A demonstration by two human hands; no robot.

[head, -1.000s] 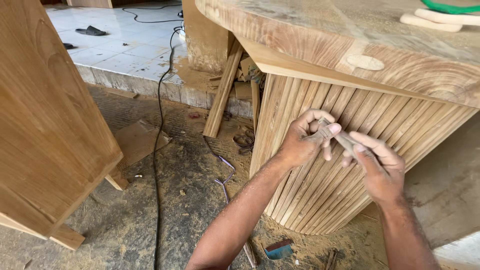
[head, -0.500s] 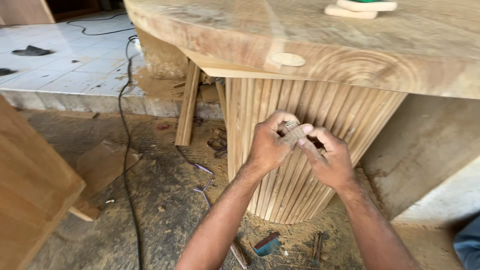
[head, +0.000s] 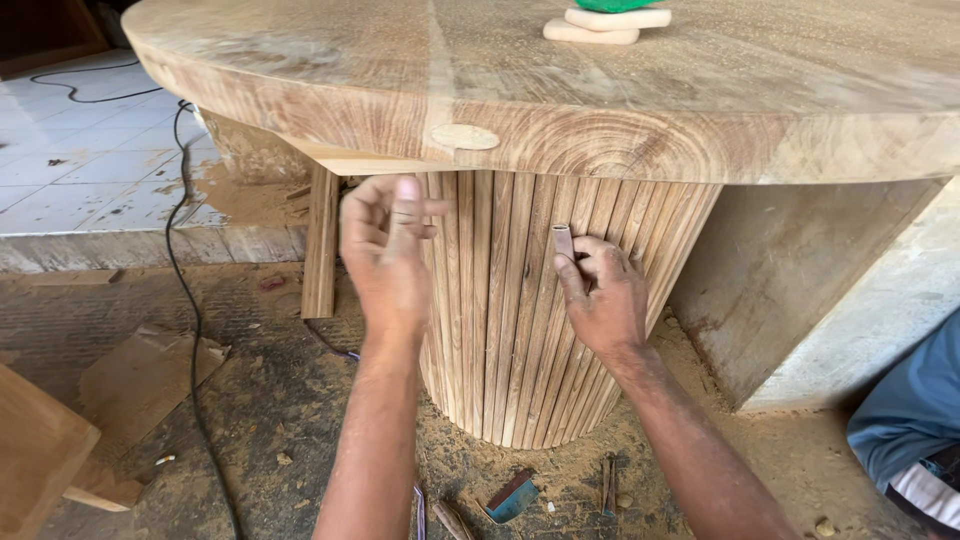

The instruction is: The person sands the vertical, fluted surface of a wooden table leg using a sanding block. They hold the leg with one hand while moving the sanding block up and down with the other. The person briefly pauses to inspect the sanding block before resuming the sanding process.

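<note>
A round wooden table top [head: 560,70] rests on a fluted base of upright wooden slats [head: 510,320]. My right hand [head: 602,295] grips a small rolled piece of sandpaper [head: 564,240] and holds it against the slats. My left hand [head: 385,250] is raised in front of the left side of the base, fingers loosely curled, holding nothing that I can see.
Pale wooden blocks [head: 600,24] lie on the table top. A black cable [head: 185,300] runs across the dusty floor. A wooden plank [head: 320,240] leans at the left. Small tools [head: 510,497] lie in sawdust by the base. Another person's blue sleeve [head: 910,410] shows at right.
My hands were together on the sandpaper roll; now they are apart, the right one keeps the roll and the left has let go. The view shifted right.
</note>
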